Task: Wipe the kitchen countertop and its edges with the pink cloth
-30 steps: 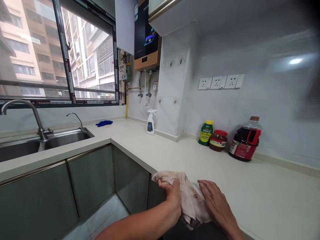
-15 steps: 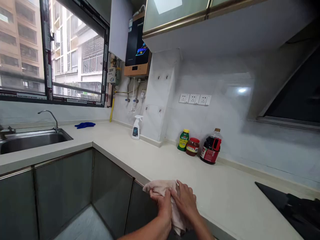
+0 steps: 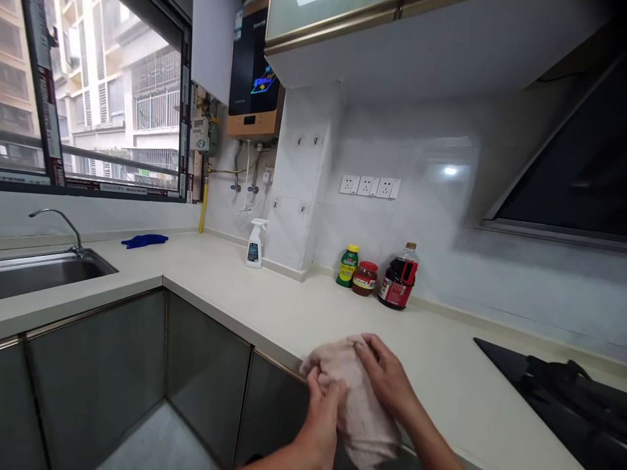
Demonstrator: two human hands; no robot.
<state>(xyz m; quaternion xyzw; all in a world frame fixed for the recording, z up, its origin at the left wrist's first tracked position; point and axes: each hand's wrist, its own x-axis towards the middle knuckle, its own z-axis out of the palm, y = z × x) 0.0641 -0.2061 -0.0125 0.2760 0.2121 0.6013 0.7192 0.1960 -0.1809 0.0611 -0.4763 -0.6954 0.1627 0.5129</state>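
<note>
A pale pink cloth [image 3: 360, 411] hangs between my two hands, in front of the counter's front edge. My left hand [image 3: 321, 408] pinches its left side, thumb and fingers closed on the fabric. Higher up on the right, my right hand [image 3: 386, 372] grips the cloth's upper edge between thumb and fingers. The lower part of the cloth drapes down loosely and is slightly blurred.
Along the pale counter [image 3: 235, 294] stand a white spray bottle [image 3: 254, 247], a green bottle [image 3: 347, 267], a red-lidded jar [image 3: 364, 279] and a large dark sauce bottle [image 3: 398, 281]. A blue cloth [image 3: 145, 241] lies near the sink [image 3: 105, 266]. At right is a black cooktop [image 3: 519, 378].
My right hand has moved right and slightly up, away from my left hand. The bunched cloth is now spread wider between them. The view has turned a little to the right.
</note>
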